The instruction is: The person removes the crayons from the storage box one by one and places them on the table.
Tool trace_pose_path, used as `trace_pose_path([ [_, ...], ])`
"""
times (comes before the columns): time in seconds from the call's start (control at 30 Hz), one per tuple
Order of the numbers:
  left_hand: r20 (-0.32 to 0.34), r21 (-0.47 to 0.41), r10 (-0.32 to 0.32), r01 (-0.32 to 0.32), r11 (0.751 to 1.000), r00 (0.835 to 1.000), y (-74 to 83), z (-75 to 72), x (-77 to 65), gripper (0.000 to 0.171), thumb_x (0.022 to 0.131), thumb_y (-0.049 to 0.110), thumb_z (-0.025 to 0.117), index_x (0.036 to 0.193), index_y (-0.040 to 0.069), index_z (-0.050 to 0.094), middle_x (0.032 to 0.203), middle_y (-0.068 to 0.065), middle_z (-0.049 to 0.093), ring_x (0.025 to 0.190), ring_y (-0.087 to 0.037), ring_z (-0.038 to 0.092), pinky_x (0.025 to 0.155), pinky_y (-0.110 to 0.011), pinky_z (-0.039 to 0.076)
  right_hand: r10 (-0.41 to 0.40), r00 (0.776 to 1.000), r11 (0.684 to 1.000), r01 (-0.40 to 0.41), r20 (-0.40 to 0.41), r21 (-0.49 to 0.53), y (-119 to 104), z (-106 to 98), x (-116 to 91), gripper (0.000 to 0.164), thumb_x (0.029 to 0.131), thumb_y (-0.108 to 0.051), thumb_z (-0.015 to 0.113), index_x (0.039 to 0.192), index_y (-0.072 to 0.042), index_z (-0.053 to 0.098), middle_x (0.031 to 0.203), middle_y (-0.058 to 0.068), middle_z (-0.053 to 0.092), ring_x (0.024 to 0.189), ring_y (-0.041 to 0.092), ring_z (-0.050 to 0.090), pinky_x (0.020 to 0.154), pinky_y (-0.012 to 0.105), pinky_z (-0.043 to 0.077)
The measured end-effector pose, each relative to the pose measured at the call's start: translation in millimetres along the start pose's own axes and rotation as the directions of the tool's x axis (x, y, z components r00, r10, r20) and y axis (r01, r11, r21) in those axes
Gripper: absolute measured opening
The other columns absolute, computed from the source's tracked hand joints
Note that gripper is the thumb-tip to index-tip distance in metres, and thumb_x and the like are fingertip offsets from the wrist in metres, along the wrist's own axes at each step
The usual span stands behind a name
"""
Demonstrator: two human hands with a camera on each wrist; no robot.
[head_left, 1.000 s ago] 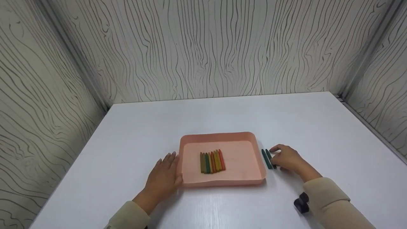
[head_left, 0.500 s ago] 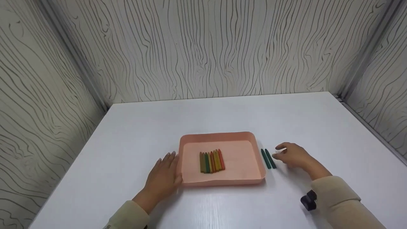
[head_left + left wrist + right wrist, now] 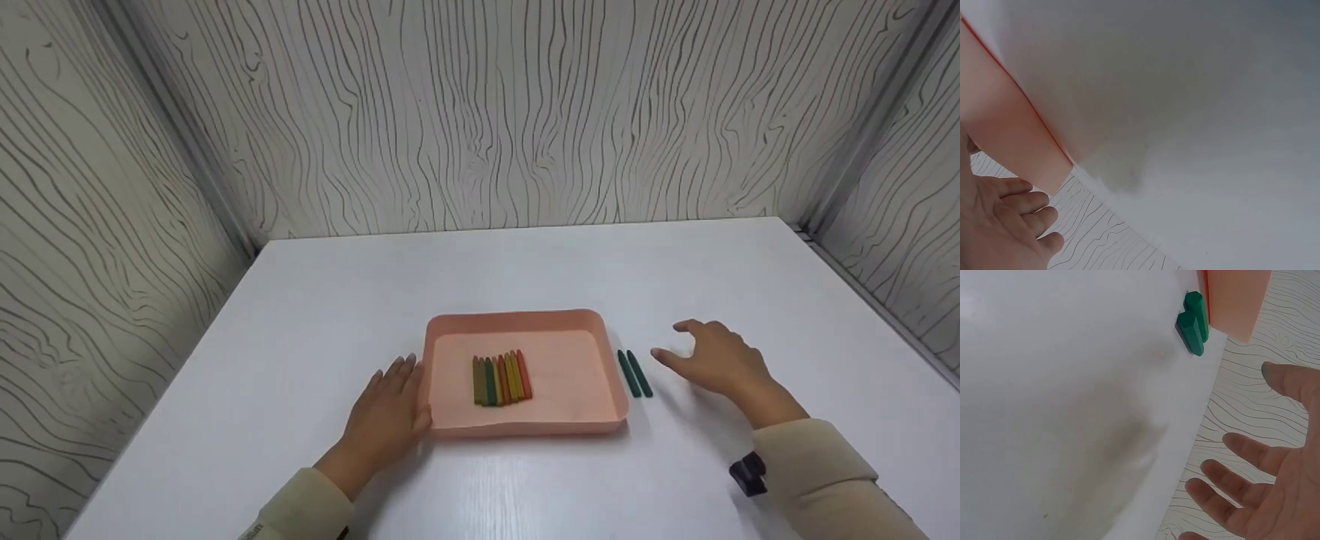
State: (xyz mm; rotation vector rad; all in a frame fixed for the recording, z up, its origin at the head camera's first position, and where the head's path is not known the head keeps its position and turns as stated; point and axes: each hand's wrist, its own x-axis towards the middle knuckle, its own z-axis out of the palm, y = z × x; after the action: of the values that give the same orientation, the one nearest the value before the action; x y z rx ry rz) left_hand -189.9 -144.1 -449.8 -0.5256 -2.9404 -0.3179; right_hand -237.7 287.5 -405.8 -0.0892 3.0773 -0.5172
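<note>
A shallow pink tray (image 3: 570, 375) lies mid-table in the head view, with several crayons (image 3: 502, 379) side by side in its left half, from olive and green to orange and red. My left hand (image 3: 384, 420) rests along the tray's left side, fingers straight and pointing away. Just right of the tray, two dark green crayons (image 3: 635, 373) lie parallel on the table; the right wrist view shows their six-sided ends. My right hand (image 3: 724, 364) is to the right of that pair, apart from it, with thumb and fingers spread and nothing between them.
The white table (image 3: 360, 292) carries the tray and crayons. Pale panels (image 3: 480, 112) with dark wavy grain stand behind it and at both sides. A small black device (image 3: 748, 474) sits at my right sleeve.
My right hand has let go of the right-hand green crayon and moved away to the right, its fingers spreading wider. The left hand, tray and crayons have stayed put.
</note>
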Motion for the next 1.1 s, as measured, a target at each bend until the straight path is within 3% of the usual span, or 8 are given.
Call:
trace_pose_path([
  [0.3,-0.008,0.020,0.001,-0.001,1.000,1.000,-1.4,-0.2,0.5,0.058,0.094,0.030,0.046,0.139,-0.006,0.042,0.146,-0.018,0.039,0.136,-0.033,0.032,0.109,-0.049,0.025,-0.041,0.987,0.996,0.029,-0.156,-0.079,-16.0,-9.0,1.2,0.074,0.085,-0.056,0.058,0.132,0.001,0.051,0.127,0.035,0.045,0.107,0.054,0.047,0.078,0.069,0.038],
  [0.6,-0.020,0.024,0.012,-0.011,1.000,1.000,-0.5,-1.5,1.6,0.057,0.093,0.028,0.048,0.138,-0.007,0.044,0.144,-0.019,0.041,0.135,-0.034,0.034,0.109,-0.049,0.026,-0.073,0.985,0.996,0.063,-0.158,-0.071,-36.9,-10.8,5.5,0.070,0.087,-0.052,0.059,0.133,0.000,0.050,0.129,0.034,0.044,0.109,0.053,0.046,0.080,0.068,0.038],
  [1.1,-0.002,0.044,0.005,-0.005,0.999,1.000,0.4,1.1,3.5,0.057,0.094,0.029,0.047,0.139,-0.006,0.043,0.146,-0.018,0.039,0.136,-0.034,0.033,0.109,-0.049,0.026,-0.162,0.976,0.986,0.152,-0.145,-0.073,-82.9,11.3,16.3,0.066,0.087,-0.048,0.060,0.132,-0.001,0.053,0.126,0.028,0.050,0.110,0.048,0.049,0.082,0.065,0.039],
])
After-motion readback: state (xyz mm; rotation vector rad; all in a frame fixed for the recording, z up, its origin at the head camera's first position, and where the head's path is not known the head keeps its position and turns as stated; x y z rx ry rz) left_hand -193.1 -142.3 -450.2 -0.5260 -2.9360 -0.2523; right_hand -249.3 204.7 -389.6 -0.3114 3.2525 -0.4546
